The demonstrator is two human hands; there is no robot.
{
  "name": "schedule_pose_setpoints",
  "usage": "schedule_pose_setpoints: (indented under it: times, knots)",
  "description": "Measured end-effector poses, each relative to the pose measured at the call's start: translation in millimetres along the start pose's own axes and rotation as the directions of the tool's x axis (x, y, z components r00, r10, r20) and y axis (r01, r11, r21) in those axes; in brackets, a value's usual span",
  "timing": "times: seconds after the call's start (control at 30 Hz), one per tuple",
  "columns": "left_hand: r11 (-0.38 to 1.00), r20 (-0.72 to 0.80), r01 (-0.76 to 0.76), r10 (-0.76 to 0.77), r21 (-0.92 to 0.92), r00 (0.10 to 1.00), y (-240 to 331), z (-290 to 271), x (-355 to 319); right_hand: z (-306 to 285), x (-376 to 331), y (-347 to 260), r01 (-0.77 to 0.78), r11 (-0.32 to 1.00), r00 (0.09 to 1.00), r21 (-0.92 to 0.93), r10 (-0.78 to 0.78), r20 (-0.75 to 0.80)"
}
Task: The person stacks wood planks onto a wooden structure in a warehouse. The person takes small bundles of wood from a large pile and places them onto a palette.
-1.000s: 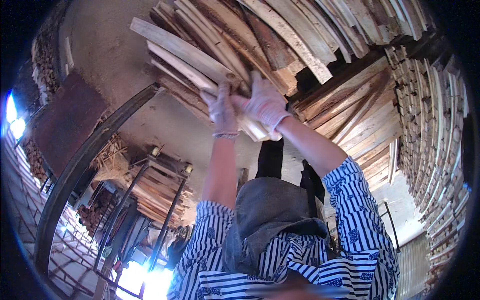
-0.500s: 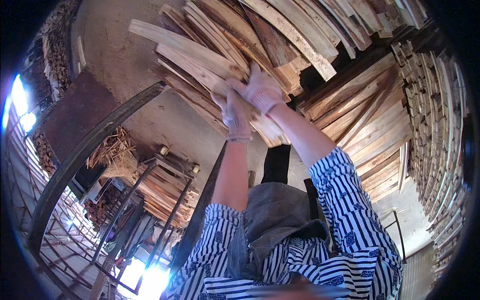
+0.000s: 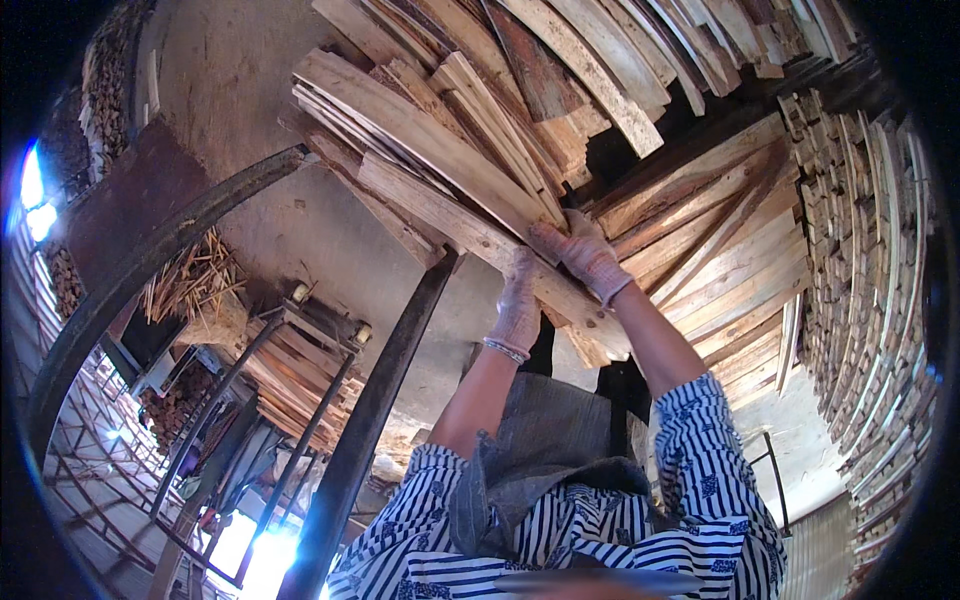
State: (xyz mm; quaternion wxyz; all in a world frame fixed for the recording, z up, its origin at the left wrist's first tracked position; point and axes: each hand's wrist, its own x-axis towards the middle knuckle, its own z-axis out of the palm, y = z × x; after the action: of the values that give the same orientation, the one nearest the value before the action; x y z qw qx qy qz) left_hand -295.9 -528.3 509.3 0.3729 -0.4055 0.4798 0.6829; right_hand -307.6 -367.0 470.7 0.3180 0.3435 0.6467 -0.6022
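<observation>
1 plank (image 3: 440,215), long axis up-L, L hand (image 3: 516,305) grip closed on it, R hand (image 3: 590,262) unclear

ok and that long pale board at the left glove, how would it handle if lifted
The board would likely stay stiff: it looks solid and unbowed. Its flat, squared faces suggest it won't roll. The bare, unpolished-looking wood probably won't feel very slippery to the gloved left hand.

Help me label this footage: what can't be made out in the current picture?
All in the head view:
Left hand and right hand: palms face away, so grip is uncertain.
Near plank: underside hidden by its own upper face.
Upper planks: upper ends cut off by the top edge.
Bright patch: glare hides detail.
</observation>
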Motion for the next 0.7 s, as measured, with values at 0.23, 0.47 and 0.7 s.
schedule_pose_setpoints:
  times: [0.23,0.47,0.7]
  knots:
    - [0.939,0.151,0.295,-0.322,0.179,0.935,23.1,26.0,-152.9,-85.2,-163.4,29.6,-0.295,0.791,0.835,0.536,-0.059,0.547]
    - [0.997,0.115,0.069,-0.073,0.039,0.991,-21.7,28.2,-102.1,-60.4,-157.6,25.7,0.003,0.909,0.955,0.416,-0.126,0.267]
    - [0.941,0.289,0.202,-0.279,0.270,0.916,-104.0,66.9,-171.0,-123.3,-268.3,97.9,-0.159,0.945,0.947,0.286,0.065,0.315]
